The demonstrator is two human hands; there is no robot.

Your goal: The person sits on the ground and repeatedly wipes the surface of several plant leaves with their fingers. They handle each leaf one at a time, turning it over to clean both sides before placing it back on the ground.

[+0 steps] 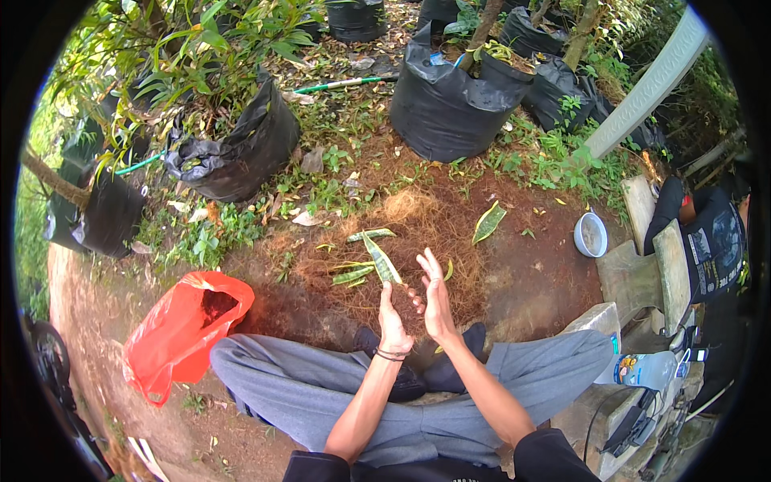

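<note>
A pointed green snake plant leaf (379, 257) with pale yellow edges stands up at my left hand (392, 328), its lower end by the thumb. My left hand is closed around that end, with dark brown, soil-like matter (414, 320) between my palms. Facing it, my right hand (438, 304) has its upper fingers stretched upward and its palm turned inward. Whether the right hand touches the brown matter I cannot tell. Just beyond my hands, more cut leaves (353, 275) lie on loose brown fibre (462, 265). Another leaf piece (489, 222) rests farther right on the soil.
A red plastic bag (189, 333) with dark contents sits left of my crossed legs. At right are a pale bowl (591, 234), a concrete block seat (634, 281) and a clear jug (642, 371). Black planting bags (454, 108) stand beyond. Another person (711, 241) is at the far right.
</note>
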